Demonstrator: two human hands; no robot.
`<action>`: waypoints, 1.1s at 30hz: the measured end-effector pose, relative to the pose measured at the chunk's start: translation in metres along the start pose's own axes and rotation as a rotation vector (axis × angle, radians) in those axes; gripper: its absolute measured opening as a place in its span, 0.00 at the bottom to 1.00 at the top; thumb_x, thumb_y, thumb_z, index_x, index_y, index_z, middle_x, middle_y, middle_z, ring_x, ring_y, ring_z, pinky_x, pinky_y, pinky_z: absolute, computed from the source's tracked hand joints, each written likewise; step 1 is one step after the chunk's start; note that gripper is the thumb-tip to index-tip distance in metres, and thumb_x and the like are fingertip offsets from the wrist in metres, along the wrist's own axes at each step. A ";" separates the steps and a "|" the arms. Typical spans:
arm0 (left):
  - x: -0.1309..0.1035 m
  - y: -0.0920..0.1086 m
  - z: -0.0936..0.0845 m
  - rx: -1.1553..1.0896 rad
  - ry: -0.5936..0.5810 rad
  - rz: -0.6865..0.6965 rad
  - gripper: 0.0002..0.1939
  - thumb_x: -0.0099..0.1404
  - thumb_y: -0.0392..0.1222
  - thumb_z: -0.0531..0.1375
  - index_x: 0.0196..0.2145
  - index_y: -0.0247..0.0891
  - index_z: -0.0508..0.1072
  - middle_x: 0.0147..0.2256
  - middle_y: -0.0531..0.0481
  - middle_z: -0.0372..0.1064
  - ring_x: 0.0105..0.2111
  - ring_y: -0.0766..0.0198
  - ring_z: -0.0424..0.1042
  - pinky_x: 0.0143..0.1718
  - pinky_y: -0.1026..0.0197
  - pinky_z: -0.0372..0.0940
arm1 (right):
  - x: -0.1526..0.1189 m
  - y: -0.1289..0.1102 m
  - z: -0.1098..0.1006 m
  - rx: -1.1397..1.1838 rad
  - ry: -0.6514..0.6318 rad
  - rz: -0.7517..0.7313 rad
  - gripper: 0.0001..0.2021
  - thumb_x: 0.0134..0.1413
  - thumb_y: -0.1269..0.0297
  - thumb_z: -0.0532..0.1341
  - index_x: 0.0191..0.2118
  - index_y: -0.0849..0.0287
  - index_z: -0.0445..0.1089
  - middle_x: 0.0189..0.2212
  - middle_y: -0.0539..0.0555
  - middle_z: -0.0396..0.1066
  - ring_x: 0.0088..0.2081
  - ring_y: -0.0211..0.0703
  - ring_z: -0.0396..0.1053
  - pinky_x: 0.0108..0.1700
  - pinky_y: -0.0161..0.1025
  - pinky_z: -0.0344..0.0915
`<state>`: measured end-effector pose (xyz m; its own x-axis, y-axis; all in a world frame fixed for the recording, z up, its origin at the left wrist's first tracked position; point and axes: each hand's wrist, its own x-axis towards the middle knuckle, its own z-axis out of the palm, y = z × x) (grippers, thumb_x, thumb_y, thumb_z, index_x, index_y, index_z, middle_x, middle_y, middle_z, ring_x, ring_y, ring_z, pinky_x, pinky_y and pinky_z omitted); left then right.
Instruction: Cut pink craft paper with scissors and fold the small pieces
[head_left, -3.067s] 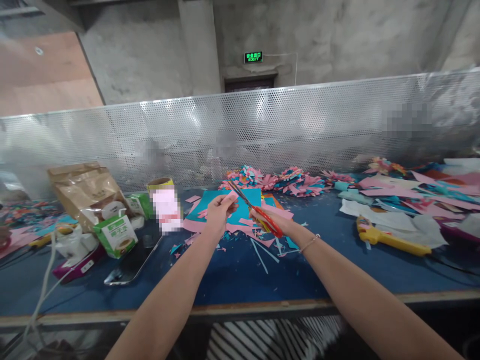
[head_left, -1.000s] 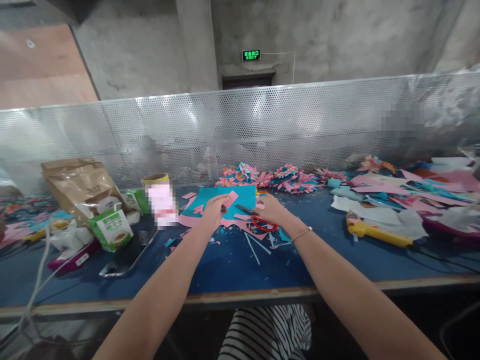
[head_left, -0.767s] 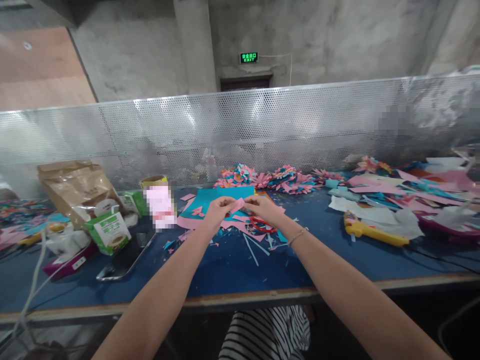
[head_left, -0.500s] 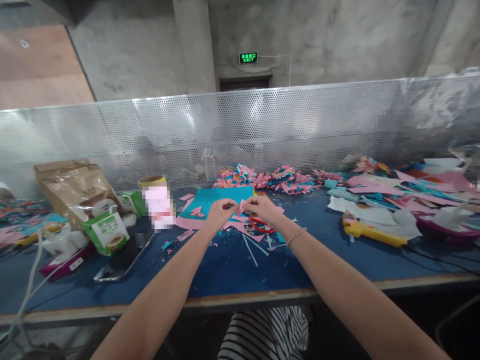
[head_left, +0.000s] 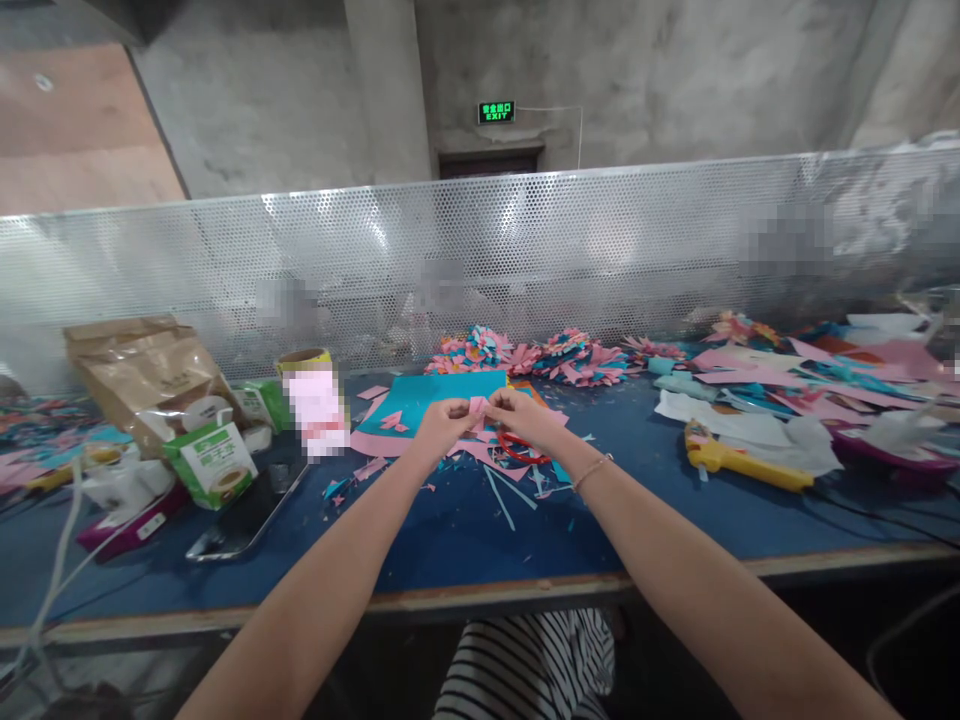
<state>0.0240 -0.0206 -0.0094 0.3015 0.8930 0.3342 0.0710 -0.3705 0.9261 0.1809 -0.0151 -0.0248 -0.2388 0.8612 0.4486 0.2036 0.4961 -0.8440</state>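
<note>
Right hand (head_left: pixel 523 415) has joined left hand (head_left: pixel 441 426), both pinching small pink paper (head_left: pixel 477 406), seemingly folded.

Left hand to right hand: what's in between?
A small, flat-sided pink paper piece, pinched by the fingertips of the left hand and right hand; head view shows it.

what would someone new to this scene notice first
Probably the left hand and right hand at the centre, pinching a small pink paper piece in their fingers, with a bright blue sheet behind it in view. Frilly pink-and-blue paper clusters lie farther back, by the perforated metal panel. The lit green exit sign stands out high on the grey wall.
</note>
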 end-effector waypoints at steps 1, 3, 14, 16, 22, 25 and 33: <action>0.000 0.000 0.000 -0.016 -0.002 -0.010 0.14 0.44 0.46 0.63 0.28 0.35 0.74 0.26 0.48 0.70 0.26 0.65 0.68 0.29 0.62 0.65 | 0.001 0.000 0.000 0.015 0.014 0.011 0.11 0.43 0.56 0.56 0.26 0.60 0.58 0.22 0.47 0.60 0.22 0.31 0.60 0.24 0.31 0.61; 0.000 0.000 0.002 -0.069 -0.002 -0.032 0.13 0.43 0.44 0.64 0.28 0.34 0.73 0.26 0.48 0.70 0.25 0.66 0.68 0.30 0.60 0.66 | 0.002 0.001 0.001 0.070 0.060 0.040 0.09 0.42 0.59 0.55 0.25 0.59 0.56 0.22 0.46 0.58 0.23 0.32 0.60 0.25 0.32 0.62; 0.000 0.002 0.004 -0.172 0.100 -0.066 0.12 0.41 0.35 0.63 0.28 0.33 0.71 0.22 0.49 0.69 0.23 0.66 0.68 0.30 0.59 0.66 | 0.002 -0.001 0.001 -0.089 0.079 0.032 0.07 0.37 0.64 0.56 0.26 0.60 0.59 0.20 0.45 0.58 0.21 0.32 0.59 0.22 0.31 0.60; 0.000 0.004 0.004 -0.216 0.131 -0.100 0.12 0.40 0.33 0.62 0.27 0.33 0.70 0.21 0.51 0.68 0.22 0.67 0.68 0.30 0.59 0.66 | 0.001 -0.003 0.001 -0.066 0.084 0.029 0.06 0.37 0.66 0.55 0.26 0.61 0.60 0.19 0.45 0.58 0.20 0.31 0.58 0.23 0.31 0.60; -0.002 0.012 0.002 -0.317 0.129 -0.164 0.07 0.40 0.31 0.58 0.22 0.34 0.70 0.17 0.53 0.64 0.19 0.69 0.66 0.26 0.62 0.65 | 0.001 -0.004 0.000 0.250 0.088 0.075 0.08 0.35 0.68 0.57 0.28 0.60 0.66 0.22 0.48 0.64 0.23 0.33 0.63 0.28 0.33 0.64; -0.001 0.012 0.000 -0.323 0.129 -0.144 0.04 0.40 0.32 0.57 0.19 0.33 0.70 0.18 0.51 0.65 0.20 0.69 0.66 0.26 0.63 0.65 | 0.002 -0.002 0.000 0.336 0.098 0.084 0.07 0.34 0.69 0.57 0.26 0.60 0.67 0.22 0.49 0.66 0.24 0.34 0.65 0.32 0.36 0.65; 0.000 0.008 -0.002 -0.191 0.153 -0.006 0.08 0.42 0.37 0.62 0.24 0.34 0.71 0.22 0.50 0.67 0.24 0.66 0.66 0.28 0.59 0.67 | 0.001 -0.010 -0.003 0.143 0.113 0.003 0.12 0.40 0.67 0.53 0.32 0.60 0.70 0.26 0.50 0.68 0.27 0.35 0.65 0.33 0.36 0.65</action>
<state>0.0223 -0.0233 -0.0020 0.1535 0.9288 0.3374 -0.1127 -0.3227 0.9398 0.1813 -0.0185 -0.0154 -0.1283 0.8734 0.4697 0.0648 0.4800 -0.8749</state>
